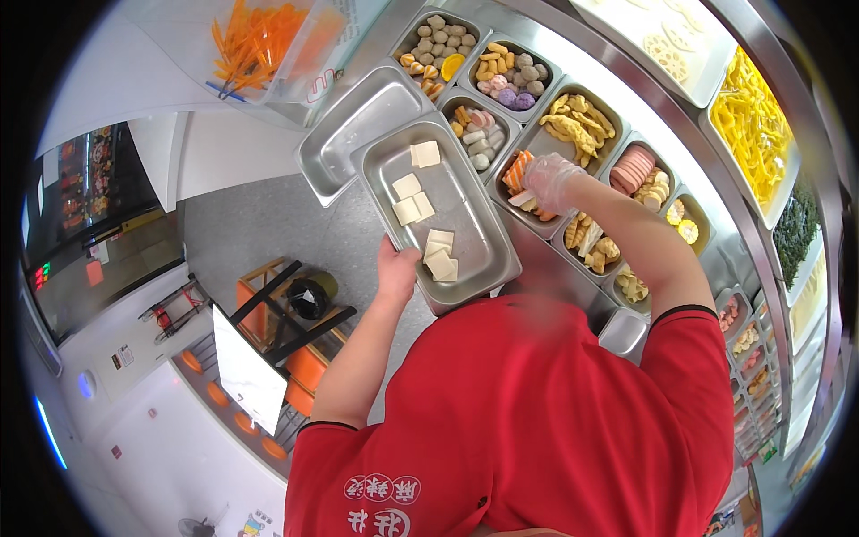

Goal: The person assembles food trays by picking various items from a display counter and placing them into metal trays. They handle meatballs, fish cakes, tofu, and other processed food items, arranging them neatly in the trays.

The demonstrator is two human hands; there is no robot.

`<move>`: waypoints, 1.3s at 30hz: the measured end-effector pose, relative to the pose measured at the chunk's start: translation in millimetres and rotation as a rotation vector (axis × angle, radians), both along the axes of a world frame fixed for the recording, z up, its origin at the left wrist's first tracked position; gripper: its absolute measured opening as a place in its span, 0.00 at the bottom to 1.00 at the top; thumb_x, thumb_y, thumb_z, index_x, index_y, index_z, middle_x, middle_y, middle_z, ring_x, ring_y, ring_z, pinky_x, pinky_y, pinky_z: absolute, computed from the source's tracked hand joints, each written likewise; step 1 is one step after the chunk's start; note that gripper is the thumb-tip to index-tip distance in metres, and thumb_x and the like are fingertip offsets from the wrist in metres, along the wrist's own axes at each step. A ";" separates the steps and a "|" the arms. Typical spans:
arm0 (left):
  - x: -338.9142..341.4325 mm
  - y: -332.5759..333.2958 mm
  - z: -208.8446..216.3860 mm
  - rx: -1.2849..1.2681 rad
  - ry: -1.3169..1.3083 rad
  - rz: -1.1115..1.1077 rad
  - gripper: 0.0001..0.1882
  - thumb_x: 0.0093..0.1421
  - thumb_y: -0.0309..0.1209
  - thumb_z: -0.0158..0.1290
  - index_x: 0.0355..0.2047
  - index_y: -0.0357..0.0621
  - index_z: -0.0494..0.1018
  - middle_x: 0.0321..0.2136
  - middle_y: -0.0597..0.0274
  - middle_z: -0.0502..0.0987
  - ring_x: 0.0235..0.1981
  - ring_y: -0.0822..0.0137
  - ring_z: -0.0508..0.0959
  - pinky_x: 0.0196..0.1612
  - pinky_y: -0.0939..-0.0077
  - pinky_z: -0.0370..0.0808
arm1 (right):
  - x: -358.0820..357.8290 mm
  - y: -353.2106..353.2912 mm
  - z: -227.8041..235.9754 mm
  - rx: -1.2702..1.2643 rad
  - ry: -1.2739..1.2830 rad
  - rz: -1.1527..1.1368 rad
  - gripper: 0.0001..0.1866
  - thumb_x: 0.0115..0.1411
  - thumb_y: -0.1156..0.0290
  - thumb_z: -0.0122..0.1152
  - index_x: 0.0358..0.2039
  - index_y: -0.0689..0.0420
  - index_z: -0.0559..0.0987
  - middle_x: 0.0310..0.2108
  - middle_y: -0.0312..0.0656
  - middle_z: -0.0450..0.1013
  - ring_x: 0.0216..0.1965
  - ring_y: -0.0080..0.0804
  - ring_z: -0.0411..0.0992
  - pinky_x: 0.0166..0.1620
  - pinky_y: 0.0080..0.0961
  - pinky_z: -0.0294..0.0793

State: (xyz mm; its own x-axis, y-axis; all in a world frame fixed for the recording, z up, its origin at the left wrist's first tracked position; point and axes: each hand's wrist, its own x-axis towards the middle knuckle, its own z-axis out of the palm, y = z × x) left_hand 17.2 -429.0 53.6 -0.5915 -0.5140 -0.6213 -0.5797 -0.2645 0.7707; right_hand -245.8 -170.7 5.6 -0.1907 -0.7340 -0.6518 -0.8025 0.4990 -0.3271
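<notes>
My bare left hand (pixel 396 271) grips the side of a rectangular metal pan (pixel 474 215), held tilted in front of me. Pale square slices (pixel 409 210), tofu-like, lie in small stacks along its left side. My right hand (pixel 550 182), in a clear plastic glove, reaches down into a sunken pan on the counter. Orange-and-white sticks (pixel 517 168), like crab sticks, lie right at its fingers. Those fingers look bunched together; the glove and blur hide what, if anything, is between them.
Another metal pan (pixel 358 125) sits beyond the held one. Sunken pans hold meatballs (pixel 440 40), yellow rolls (pixel 577 125), pink sausage slices (pixel 633 170) and corn (pixel 682 224). A shelf of yellow strips (pixel 756 134) overhangs at right. Orange stools (pixel 255 295) stand below left.
</notes>
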 end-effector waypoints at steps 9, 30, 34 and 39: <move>1.1 2.5 -1.3 0.013 0.029 0.018 0.32 0.54 0.15 0.49 0.62 0.31 0.66 0.49 0.52 0.79 0.48 0.58 0.82 0.52 0.64 0.79 | -6.9 6.2 -2.1 -0.030 0.140 0.089 0.09 0.56 0.67 0.69 0.38 0.51 0.85 0.39 0.43 0.84 0.47 0.42 0.82 0.57 0.41 0.70; 7.7 6.4 -10.1 0.011 0.034 0.032 0.32 0.53 0.15 0.48 0.62 0.31 0.66 0.51 0.51 0.79 0.50 0.57 0.82 0.55 0.64 0.79 | 14.0 -17.6 -5.9 0.270 0.258 -0.045 0.26 0.44 0.61 0.85 0.44 0.55 0.88 0.43 0.43 0.85 0.48 0.44 0.84 0.48 0.44 0.78; 10.8 5.4 -10.3 0.018 0.032 0.040 0.33 0.53 0.16 0.48 0.63 0.30 0.66 0.51 0.50 0.79 0.50 0.56 0.81 0.54 0.63 0.79 | 24.9 -12.7 -20.7 0.261 0.403 -0.148 0.31 0.45 0.62 0.85 0.49 0.58 0.83 0.45 0.45 0.84 0.50 0.43 0.83 0.49 0.49 0.79; 11.4 4.4 -11.1 0.016 0.015 0.017 0.33 0.53 0.16 0.48 0.63 0.30 0.66 0.51 0.50 0.79 0.50 0.56 0.81 0.54 0.63 0.79 | 18.4 -4.2 -16.7 0.020 0.345 -0.245 0.33 0.45 0.62 0.85 0.49 0.59 0.80 0.44 0.49 0.84 0.50 0.48 0.83 0.50 0.45 0.81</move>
State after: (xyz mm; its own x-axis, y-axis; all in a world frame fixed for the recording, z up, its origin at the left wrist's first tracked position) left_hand 28.7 -424.7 42.5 -0.5920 -0.5137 -0.6210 -0.5639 -0.2866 0.7746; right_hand -227.3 -174.9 -11.1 -0.5677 -0.6273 -0.5332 -0.7199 0.6924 -0.0481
